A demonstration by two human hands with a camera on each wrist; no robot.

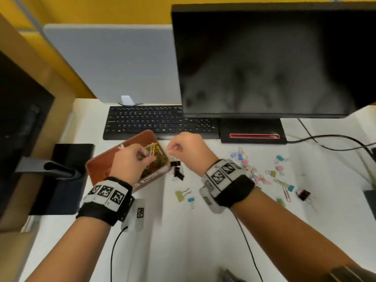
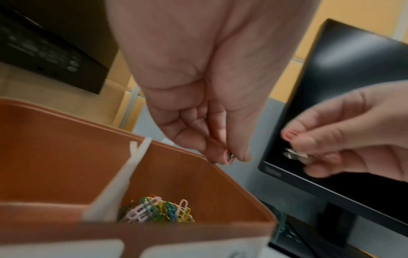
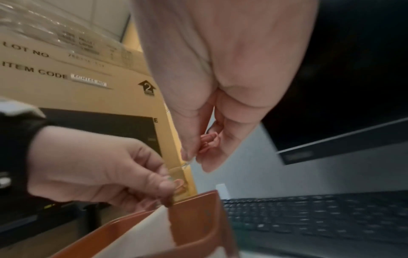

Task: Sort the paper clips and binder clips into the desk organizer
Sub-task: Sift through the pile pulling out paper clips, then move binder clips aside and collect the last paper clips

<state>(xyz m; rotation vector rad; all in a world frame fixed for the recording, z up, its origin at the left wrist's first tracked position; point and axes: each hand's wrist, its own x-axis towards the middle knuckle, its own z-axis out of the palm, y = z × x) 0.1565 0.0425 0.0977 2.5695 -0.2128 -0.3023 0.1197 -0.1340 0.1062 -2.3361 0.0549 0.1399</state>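
My left hand [image 1: 132,159] pinched a pink clip [image 2: 227,158] over the organizer [image 1: 105,159] at frame center, ready to drop it, while my right hand [image 1: 186,148] pinched 2 more clips [image 2: 293,148] beside it.

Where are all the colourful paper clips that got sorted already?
In the head view, the paper clips sit piled in the right compartment of the brown organizer, under the left hand, in front of the keyboard.

- Brown plastic desk organizer [image 1: 101,161], white divider; right compartment holds a heap of coloured paper clips [image 2: 158,212].
- Pastel and black binder clips [image 1: 254,171] lie scattered on the white desk.
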